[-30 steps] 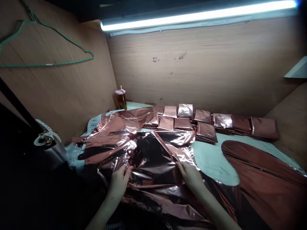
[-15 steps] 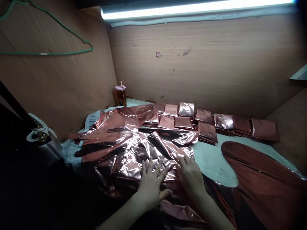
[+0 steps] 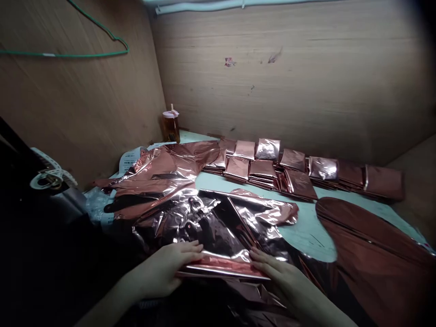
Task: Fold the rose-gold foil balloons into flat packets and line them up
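Observation:
A flat, shiny rose-gold foil balloon point(image 3: 225, 227) lies crumpled in front of me, its near part turned into a narrow folded band. At the left end of this band, my left hand point(image 3: 170, 263) is closed over the foil, fingers together on top. My right hand point(image 3: 277, 270) grips the right end, its fingers lying over the band and its thumb hidden. Beyond the fold, the foil is wrinkled and reaches away over the pale green table top point(image 3: 306, 231).
Folded foil packets point(image 3: 262, 170) stand in rows along the back wall. More flat foil point(image 3: 381, 254) covers the right side, and another heap point(image 3: 170, 165) lies at the left. A lidded drink cup point(image 3: 170, 127) stands in the back corner. A green hanger point(image 3: 85, 55) hangs upper left.
Both hands have come closer to me and farther apart, from lying on the foil to holding a folded band. The foil's far edge has drawn back from the packets. The view has tilted down.

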The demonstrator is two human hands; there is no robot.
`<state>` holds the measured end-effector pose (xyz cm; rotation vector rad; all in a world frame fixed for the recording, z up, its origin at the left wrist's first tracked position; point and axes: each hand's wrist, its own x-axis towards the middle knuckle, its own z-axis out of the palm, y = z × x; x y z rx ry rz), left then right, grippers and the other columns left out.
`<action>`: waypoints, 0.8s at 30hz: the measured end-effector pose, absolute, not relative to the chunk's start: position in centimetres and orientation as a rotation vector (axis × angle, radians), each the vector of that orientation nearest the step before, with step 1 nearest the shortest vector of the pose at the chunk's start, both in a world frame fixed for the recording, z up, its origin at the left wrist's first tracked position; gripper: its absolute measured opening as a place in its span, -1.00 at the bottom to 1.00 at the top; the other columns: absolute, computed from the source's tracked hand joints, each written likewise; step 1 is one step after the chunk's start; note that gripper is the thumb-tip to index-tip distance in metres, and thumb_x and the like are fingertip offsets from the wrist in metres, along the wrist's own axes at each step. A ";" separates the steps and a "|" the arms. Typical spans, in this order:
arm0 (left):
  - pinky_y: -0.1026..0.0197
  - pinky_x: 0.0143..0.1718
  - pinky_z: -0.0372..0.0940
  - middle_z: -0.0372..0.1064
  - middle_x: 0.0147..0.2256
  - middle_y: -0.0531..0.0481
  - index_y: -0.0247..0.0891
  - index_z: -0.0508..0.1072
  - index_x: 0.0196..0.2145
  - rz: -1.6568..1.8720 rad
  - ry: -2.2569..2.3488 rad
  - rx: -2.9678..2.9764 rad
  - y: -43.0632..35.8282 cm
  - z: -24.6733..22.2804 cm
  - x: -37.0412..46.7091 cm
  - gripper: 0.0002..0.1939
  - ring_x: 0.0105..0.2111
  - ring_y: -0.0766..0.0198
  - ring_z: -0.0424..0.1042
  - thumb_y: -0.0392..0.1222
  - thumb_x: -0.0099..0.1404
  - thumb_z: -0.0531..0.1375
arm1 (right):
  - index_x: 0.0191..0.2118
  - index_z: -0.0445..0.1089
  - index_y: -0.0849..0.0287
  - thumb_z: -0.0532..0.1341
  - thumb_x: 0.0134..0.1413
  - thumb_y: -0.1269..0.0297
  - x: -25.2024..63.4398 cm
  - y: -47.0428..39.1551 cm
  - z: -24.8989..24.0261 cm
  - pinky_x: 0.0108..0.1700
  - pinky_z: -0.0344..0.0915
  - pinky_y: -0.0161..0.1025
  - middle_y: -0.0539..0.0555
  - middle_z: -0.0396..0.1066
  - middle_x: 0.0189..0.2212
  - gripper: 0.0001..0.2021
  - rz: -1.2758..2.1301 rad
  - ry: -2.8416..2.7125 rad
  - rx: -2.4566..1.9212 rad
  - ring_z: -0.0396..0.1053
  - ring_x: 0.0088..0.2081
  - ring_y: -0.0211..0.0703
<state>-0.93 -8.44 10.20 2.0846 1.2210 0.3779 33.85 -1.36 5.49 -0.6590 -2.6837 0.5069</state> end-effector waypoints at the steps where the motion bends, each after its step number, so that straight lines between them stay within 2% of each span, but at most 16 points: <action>1: 0.00 0.23 0.20 0.37 0.16 -0.03 -0.07 0.43 0.13 0.382 1.133 1.999 -8.9 10.4 -2.2 -0.45 0.18 0.04 0.32 -0.39 0.20 0.11 | 0.17 0.35 0.13 0.05 0.29 0.39 34.7 -1.8 6.0 0.15 0.35 -0.16 0.19 0.36 0.16 -0.62 0.718 -2.664 -0.718 0.32 0.19 -0.05; 3: 0.10 0.06 0.33 0.53 -0.08 -0.05 -0.15 0.56 -0.05 0.438 1.117 1.793 -9.1 10.3 -3.7 -0.68 -0.02 0.08 0.47 -0.24 0.33 0.08 | 0.07 0.43 0.08 0.03 0.33 0.27 35.6 -1.5 7.2 0.03 0.42 -0.19 0.14 0.52 -0.05 -0.68 1.066 -2.568 -0.881 0.48 -0.02 -0.07; 5: 0.18 -0.14 0.37 0.53 -0.28 -0.05 -0.24 0.56 -0.18 0.587 1.267 1.596 -8.2 9.3 -3.8 -0.68 -0.22 0.13 0.50 -0.06 0.38 0.06 | -0.07 0.51 0.08 0.03 0.34 0.16 35.5 0.2 8.3 -0.09 0.45 -0.19 0.08 0.55 -0.28 -0.68 1.272 -2.436 -1.004 0.51 -0.23 -0.10; 6: 0.19 -0.19 0.37 0.51 -0.32 -0.05 -0.28 0.54 -0.22 0.681 1.368 1.502 -7.6 8.6 -3.6 -0.63 -0.27 0.14 0.48 0.03 0.37 0.06 | -0.12 0.53 0.09 0.04 0.33 0.11 35.1 1.5 8.8 -0.10 0.44 -0.19 0.05 0.54 -0.33 -0.67 1.352 -2.370 -1.043 0.50 -0.25 -0.10; 9: 0.14 -0.21 0.35 0.47 -0.38 -0.06 -0.31 0.47 -0.35 0.896 1.656 1.286 -5.4 6.8 -2.2 -0.51 -0.31 0.11 0.44 0.22 0.30 0.07 | -0.17 0.56 0.12 0.16 0.22 0.05 33.7 6.0 9.3 0.03 0.38 -0.11 0.05 0.54 -0.22 -0.69 1.570 -2.179 -1.132 0.48 -0.10 -0.03; 11: 0.10 -0.21 0.36 0.43 -0.44 -0.05 -0.29 0.42 -0.43 0.951 1.770 1.239 -4.4 6.6 -1.7 -0.49 -0.33 0.08 0.44 0.27 0.26 0.09 | -0.22 0.58 0.16 0.23 0.14 0.07 33.0 8.3 9.2 0.03 0.38 -0.08 0.09 0.54 -0.19 -0.72 1.655 -2.069 -1.184 0.48 -0.08 0.01; 12: 0.09 -0.20 0.37 0.44 -0.43 -0.04 -0.29 0.43 -0.40 0.952 1.754 1.244 -4.2 6.8 -1.7 -0.51 -0.31 0.07 0.45 0.26 0.23 0.14 | -0.25 0.59 0.17 0.25 0.12 0.09 32.8 9.0 9.2 0.00 0.40 -0.09 0.12 0.54 -0.20 -0.73 1.645 -2.040 -1.194 0.49 -0.10 0.01; 15: 0.03 -0.11 0.40 0.52 -0.30 -0.09 -0.28 0.47 -0.14 0.912 1.448 1.331 -4.7 7.9 -2.7 -0.52 -0.18 0.00 0.51 0.10 0.09 0.36 | -0.24 0.57 0.16 0.19 0.20 0.10 32.9 8.3 9.3 -0.10 0.45 -0.13 0.11 0.55 -0.27 -0.72 1.425 -2.150 -1.115 0.51 -0.19 -0.03; 17: -0.06 0.07 0.32 0.55 -0.19 -0.16 -0.26 0.50 -0.18 0.872 1.205 1.528 -5.5 8.4 -3.8 -0.63 0.00 -0.06 0.46 -0.02 0.10 0.39 | -0.19 0.55 0.14 0.10 0.29 0.16 33.5 5.9 9.1 -0.15 0.46 -0.15 0.10 0.54 -0.30 -0.71 1.164 -2.350 -0.969 0.50 -0.26 -0.08; 18: -0.12 0.17 0.22 0.54 -0.14 -0.19 -0.25 0.51 -0.25 0.843 1.122 1.658 -5.9 8.5 -4.3 -0.71 0.09 -0.08 0.40 -0.03 0.14 0.37 | -0.13 0.54 0.13 0.08 0.30 0.20 34.0 4.3 8.9 -0.13 0.46 -0.15 0.10 0.55 -0.26 -0.71 1.022 -2.460 -0.881 0.50 -0.23 -0.08; 20: -0.17 0.32 -0.01 0.48 0.01 -0.21 -0.23 0.50 -0.29 0.719 1.023 1.903 -6.6 8.3 -4.9 -0.81 0.23 -0.07 0.25 -0.06 0.26 0.28 | 0.10 0.43 0.09 0.09 0.29 0.31 35.1 1.2 8.1 0.04 0.41 -0.10 0.15 0.49 -0.01 -0.67 0.745 -2.651 -0.712 0.45 0.01 -0.01; 21: -0.18 0.34 -0.08 0.43 0.09 -0.20 -0.22 0.50 -0.25 0.649 1.014 1.989 -6.8 8.1 -5.1 -0.83 0.26 -0.03 0.20 -0.08 0.32 0.22 | 0.23 0.32 0.07 0.10 0.26 0.38 35.7 -0.1 7.5 0.16 0.34 -0.07 0.16 0.39 0.13 -0.56 0.628 -2.719 -0.651 0.33 0.16 0.02; 22: -0.16 0.36 -0.11 0.37 0.14 -0.18 -0.20 0.50 -0.19 0.588 1.015 2.047 -6.9 7.8 -5.1 -0.83 0.28 0.01 0.17 -0.12 0.37 0.15 | 0.32 0.18 0.05 0.11 0.23 0.43 36.2 -1.2 6.9 0.25 0.24 -0.04 0.15 0.27 0.24 -0.45 0.537 -2.765 -0.613 0.19 0.27 0.04; 24: -0.12 0.36 -0.09 0.32 0.19 -0.13 -0.16 0.51 -0.09 0.536 1.024 2.104 -7.0 7.3 -5.2 -0.74 0.29 0.09 0.17 -0.18 0.45 0.03 | 0.40 -0.02 0.04 0.10 0.19 0.50 36.9 -2.2 5.8 0.31 0.15 0.01 0.15 0.13 0.32 -0.31 0.435 -2.772 -0.573 0.01 0.36 0.04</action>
